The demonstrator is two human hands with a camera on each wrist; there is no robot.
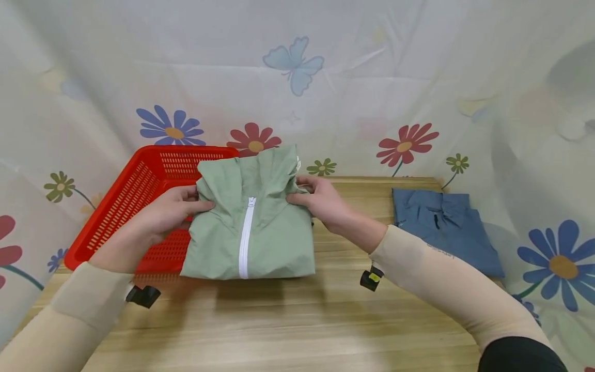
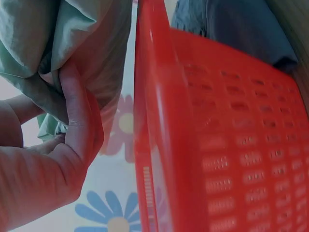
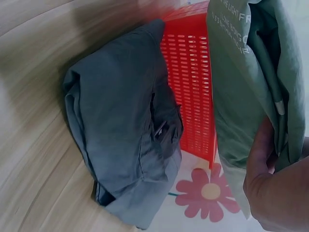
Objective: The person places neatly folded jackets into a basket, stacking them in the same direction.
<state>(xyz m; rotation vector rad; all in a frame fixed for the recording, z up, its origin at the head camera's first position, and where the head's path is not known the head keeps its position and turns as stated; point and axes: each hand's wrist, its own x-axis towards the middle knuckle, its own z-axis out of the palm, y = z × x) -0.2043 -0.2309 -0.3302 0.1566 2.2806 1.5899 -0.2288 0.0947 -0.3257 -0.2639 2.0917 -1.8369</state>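
Note:
A folded light-green jacket with a white zipper is held up in front of me, overlapping the basket's right part in the head view. My left hand pinches its left edge, thumb on the front and fingers behind. At the opposite edge, near the collar, my right hand grips the fabric in the same way. White printed lettering shows on the jacket's back in the right wrist view. Below the raised jacket, a folded dark grey-blue garment lies on the table beside the basket, mostly hidden in the head view.
A red plastic basket with slotted walls stands on the left of the wooden table. Another folded blue garment lies at the right, partly behind my right forearm. A flower-printed curtain hangs behind the table.

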